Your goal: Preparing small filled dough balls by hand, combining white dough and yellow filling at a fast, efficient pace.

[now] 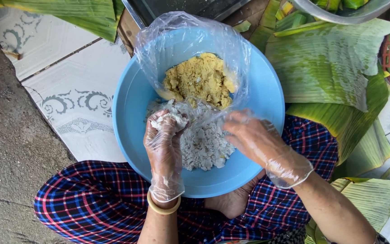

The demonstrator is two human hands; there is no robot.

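Left hand (164, 135) clenched around a white sticky clump (170, 121), right hand (253, 138) pinching the plastic bag (190, 40) beside it, and that thin film could tear, spilling yellow paste (199, 79).

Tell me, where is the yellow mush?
In the head view the yellow mush sits in a clear plastic bag at the far side of the blue bowl, just beyond the white bits and both gloved hands.
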